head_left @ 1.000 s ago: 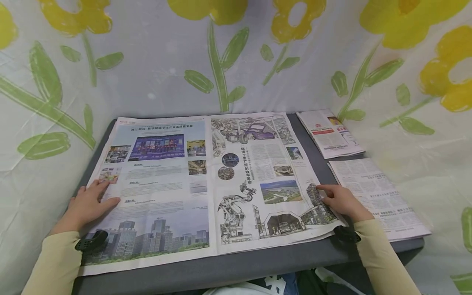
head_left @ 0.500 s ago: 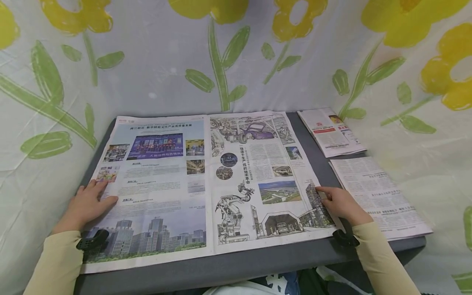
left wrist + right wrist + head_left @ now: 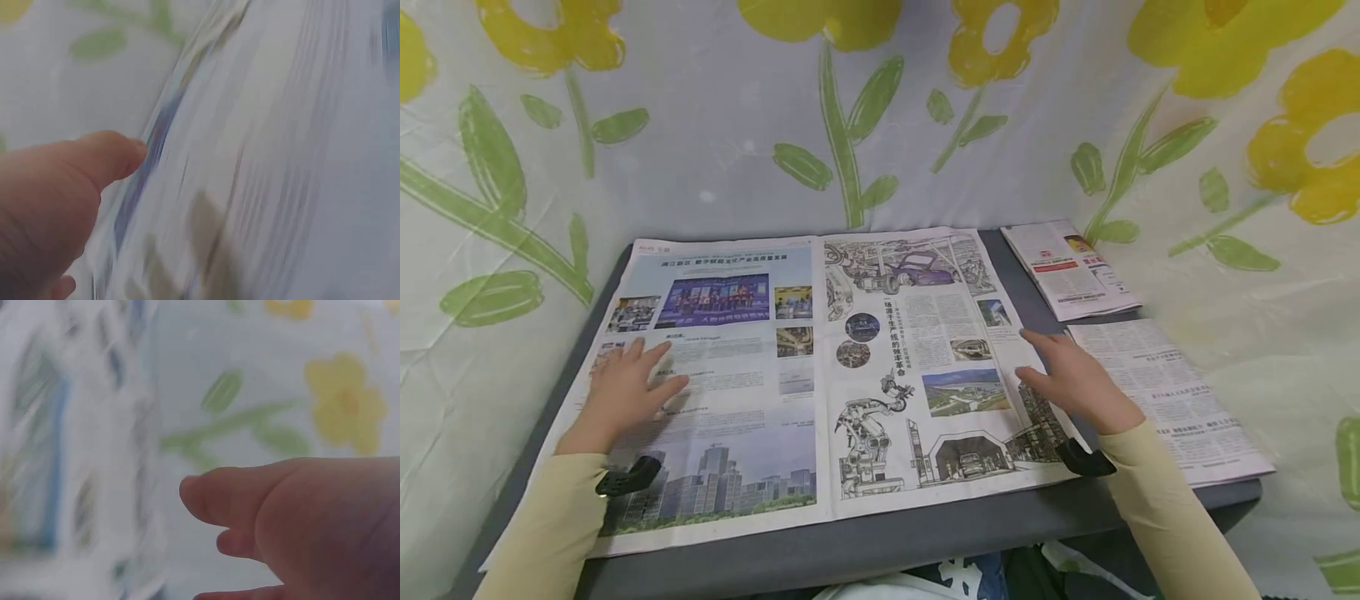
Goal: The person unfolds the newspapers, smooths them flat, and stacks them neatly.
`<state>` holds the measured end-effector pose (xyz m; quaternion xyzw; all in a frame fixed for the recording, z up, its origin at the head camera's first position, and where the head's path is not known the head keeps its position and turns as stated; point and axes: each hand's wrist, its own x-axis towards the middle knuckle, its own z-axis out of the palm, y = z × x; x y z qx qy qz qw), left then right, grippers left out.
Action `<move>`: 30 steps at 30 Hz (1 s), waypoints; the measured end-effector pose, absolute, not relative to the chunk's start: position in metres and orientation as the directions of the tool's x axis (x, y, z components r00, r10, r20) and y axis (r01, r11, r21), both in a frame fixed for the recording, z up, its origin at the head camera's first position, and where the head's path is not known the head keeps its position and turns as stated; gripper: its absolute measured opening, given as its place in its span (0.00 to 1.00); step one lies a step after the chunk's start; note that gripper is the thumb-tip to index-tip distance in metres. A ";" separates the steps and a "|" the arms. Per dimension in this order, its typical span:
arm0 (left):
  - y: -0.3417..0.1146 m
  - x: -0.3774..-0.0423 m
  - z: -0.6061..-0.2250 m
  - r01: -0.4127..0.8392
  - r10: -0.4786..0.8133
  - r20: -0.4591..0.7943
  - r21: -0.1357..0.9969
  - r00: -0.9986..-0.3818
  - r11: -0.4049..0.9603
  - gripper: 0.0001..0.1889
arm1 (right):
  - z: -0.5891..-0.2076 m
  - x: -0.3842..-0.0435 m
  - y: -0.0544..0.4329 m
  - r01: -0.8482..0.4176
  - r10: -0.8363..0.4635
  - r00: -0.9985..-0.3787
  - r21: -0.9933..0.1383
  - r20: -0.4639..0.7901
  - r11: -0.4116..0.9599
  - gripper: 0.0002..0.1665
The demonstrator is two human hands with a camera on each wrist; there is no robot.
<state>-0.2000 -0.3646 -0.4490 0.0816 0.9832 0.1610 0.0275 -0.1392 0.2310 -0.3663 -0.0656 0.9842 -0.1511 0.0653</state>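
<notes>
A newspaper [image 3: 822, 375] lies spread wide on a dark grey table, with colour photos on its left page and line drawings on its right page. Over the left page is my left hand [image 3: 621, 396], fingers spread and holding nothing; finger-like shadows fall on the blurred paper [image 3: 281, 144] in the left wrist view. My right hand [image 3: 1082, 383] is at the right page's outer edge, its thumb and forefinger apart and nothing between them. Its thumb [image 3: 225, 494] shows in the right wrist view, with the printed page to its left.
Two folded stacks of newspaper lie along the table's right side, one farther back [image 3: 1067, 283] and one nearer [image 3: 1172, 408]. A white curtain [image 3: 700, 167] with yellow flowers stands around the back and sides. The table's front edge [image 3: 850, 546] runs below the spread.
My left hand has moved rightward and slightly forward from the left page's margin, fingers spread wider. My right hand has let go of the page's edge and moved forward and left, its fingers straightening.
</notes>
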 end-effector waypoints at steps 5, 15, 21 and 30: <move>-0.299 -0.210 -0.438 0.228 0.274 -0.083 0.358 -0.958 0.906 0.41 | -0.347 -0.162 0.182 -0.225 -0.280 -0.955 -0.375 -0.098 0.899 0.41; -0.220 -0.229 -0.465 0.227 0.289 -0.122 0.369 -0.949 0.901 0.44 | -0.416 -0.217 0.094 -0.255 -0.318 -0.934 -0.321 -0.163 0.912 0.45; -0.219 -0.233 -0.487 0.188 0.261 -0.151 0.379 -0.953 0.906 0.46 | -0.465 -0.218 0.088 -0.228 -0.295 -0.933 -0.294 -0.207 0.928 0.47; -0.243 -0.233 -0.492 0.170 0.236 -0.143 0.367 -0.961 0.915 0.48 | -0.470 -0.223 0.107 -0.175 -0.242 -0.939 -0.267 -0.244 0.948 0.48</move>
